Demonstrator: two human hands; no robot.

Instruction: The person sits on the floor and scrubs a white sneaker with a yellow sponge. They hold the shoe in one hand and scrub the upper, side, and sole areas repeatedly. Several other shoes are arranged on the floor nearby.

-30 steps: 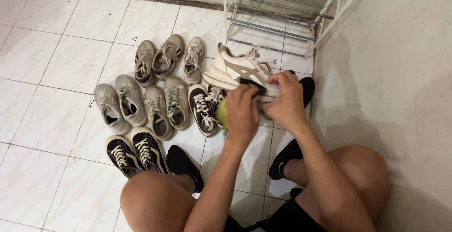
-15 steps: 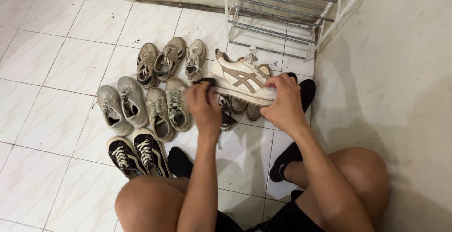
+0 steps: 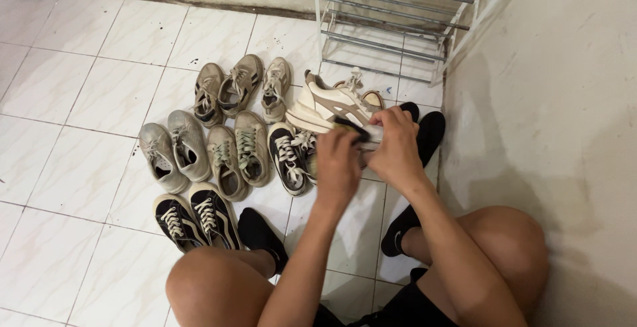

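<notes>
My right hand [image 3: 396, 148] grips the toe end of a white sneaker with tan stripes [image 3: 325, 106], held above the floor with its heel to the left. My left hand [image 3: 338, 163] is closed on a dark cloth with a yellow-green side [image 3: 352, 128], pressed against the shoe's side near the toe. The cloth is mostly hidden by my fingers.
Several grey, tan and black sneakers [image 3: 229, 141] lie in rows on the white tile floor [image 3: 86, 94]. A metal shoe rack [image 3: 391, 21] stands at the back by the wall [image 3: 551, 101]. My knees and black socks [image 3: 260, 231] are in front.
My left hand with the cloth swung left to the shoe's heel, then came back right to the toe end. The shoe and right hand stayed about where they were.
</notes>
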